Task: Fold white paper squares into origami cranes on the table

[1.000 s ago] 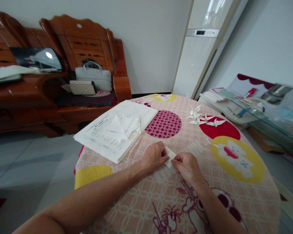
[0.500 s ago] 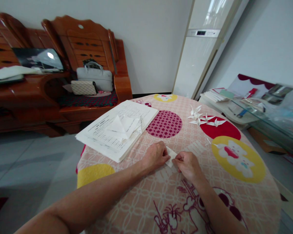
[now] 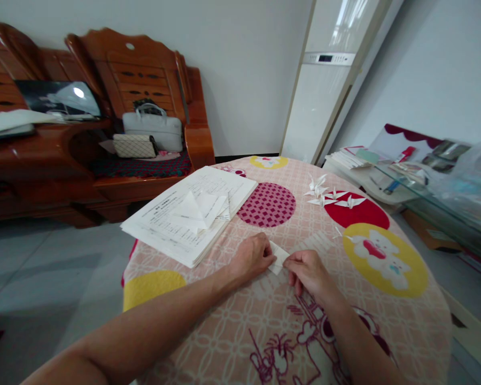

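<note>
Since both hands are on the same small folded paper (image 3: 279, 256), the fold depends on even pressure from each side. The left hand (image 3: 253, 258) is curled, fingertips pinched on the paper's left edge. The right hand (image 3: 308, 270) is likewise closed, thumb & forefinger nipping the right edge. The paper lies flat on the surface (image 3: 232, 321), between the two hands, just in front of the person and near the middle of the patterned cloth.

To do this well, imo:
- Line up the edges/corners before pressing; a piece this small shows any slip.
- Hold one side down w/ the left hand and run a right-hand nail along the crease, from the middle outwards.
- The cloth looks soft, so press hard, or the crease comes out rounded, not sharp.
- Work clear of the stack of printed sheets (image 3: 164, 230) to the left, which has loose folded sheets (image 3: 200, 208) on top.

Finished paper cranes (image 3: 328, 197) sit well apart, at the far right of the cloth.

Writing: the sheets carry printed lines & what may be table rows, too small to read. The tall white unit (image 3: 328, 58) by the wall has a dark display strip, no digits or logo legible. The cloth has cartoon motifs only, no words seen. The bags (image 3: 152, 128) on the wooden bench show no readable brand.
</note>
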The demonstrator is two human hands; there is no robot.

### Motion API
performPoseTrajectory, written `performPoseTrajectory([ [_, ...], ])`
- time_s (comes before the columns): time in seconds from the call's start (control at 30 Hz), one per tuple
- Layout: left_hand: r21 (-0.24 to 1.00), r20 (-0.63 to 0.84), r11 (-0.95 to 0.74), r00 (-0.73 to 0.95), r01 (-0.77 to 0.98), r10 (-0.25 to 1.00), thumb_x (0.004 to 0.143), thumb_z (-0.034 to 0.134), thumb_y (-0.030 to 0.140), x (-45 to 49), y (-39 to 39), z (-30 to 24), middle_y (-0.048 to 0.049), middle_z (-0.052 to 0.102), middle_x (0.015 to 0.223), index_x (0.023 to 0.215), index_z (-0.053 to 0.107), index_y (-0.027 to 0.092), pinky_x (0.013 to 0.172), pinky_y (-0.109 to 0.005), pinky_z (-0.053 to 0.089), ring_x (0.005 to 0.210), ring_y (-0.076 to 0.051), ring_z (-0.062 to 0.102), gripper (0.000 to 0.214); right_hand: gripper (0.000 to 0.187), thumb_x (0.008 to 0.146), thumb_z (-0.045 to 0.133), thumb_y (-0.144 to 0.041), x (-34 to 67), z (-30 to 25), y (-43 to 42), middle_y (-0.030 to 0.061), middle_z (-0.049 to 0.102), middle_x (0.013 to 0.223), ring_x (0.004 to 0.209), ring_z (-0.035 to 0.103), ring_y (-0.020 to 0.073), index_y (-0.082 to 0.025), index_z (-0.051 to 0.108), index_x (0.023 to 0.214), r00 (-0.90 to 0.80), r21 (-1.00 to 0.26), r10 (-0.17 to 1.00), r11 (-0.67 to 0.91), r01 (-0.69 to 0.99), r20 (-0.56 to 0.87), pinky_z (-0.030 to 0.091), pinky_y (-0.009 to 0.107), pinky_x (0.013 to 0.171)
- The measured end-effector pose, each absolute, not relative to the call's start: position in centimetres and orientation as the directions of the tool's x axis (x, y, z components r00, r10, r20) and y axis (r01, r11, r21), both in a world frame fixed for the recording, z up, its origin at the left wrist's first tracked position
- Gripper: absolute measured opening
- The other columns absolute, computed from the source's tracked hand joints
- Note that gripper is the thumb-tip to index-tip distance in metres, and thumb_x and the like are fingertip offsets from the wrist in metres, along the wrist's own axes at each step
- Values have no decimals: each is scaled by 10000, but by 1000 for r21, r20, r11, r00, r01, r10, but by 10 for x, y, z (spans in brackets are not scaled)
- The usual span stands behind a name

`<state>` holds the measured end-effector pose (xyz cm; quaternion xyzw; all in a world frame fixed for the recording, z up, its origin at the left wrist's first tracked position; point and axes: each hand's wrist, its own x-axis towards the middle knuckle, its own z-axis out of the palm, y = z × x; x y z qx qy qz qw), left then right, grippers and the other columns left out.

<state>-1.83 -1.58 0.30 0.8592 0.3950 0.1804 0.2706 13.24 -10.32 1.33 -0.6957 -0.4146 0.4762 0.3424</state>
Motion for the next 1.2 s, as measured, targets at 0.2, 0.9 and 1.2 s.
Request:
performPoseTrajectory([
  [0.2, 641, 132, -552, 631, 533, 764, 743, 621, 193, -20, -17, 2, -8, 574, 753, 616, 552, 153, 626, -231, 394, 689, -122, 535, 150, 190, 784, 489, -237, 130, 16, -101, -23, 596, 441, 236, 465, 82, -168, 539, 614, 195, -859, 878, -472, 196, -438, 186, 154, 213],
  [0.9, 623, 147, -565, 628, 541, 764, 773, 608, 206, -21, -23, 1, -5, 568, 763, 641, 551, 156, 619, -229, 389, 682, -120, 542, 152, 252, 834, 434, -210, 127, 15, -100, -36, 557, 386, 215, 460, 93, -180, 518, 598, 192, -789, 861, -509, 345, -471, 250, 143, 199],
  [1.2, 603, 101, -545, 622, 583, 777, 765, 615, 208, -19, -23, 6, -9, 578, 765, 633, 553, 157, 631, -236, 394, 699, -129, 550, 154, 186, 817, 462, -239, 128, 15, -103, -41, 576, 418, 239, 483, 94, -168, 564, 679, 220, -807, 863, -504, 306, -456, 262, 145, 206],
])
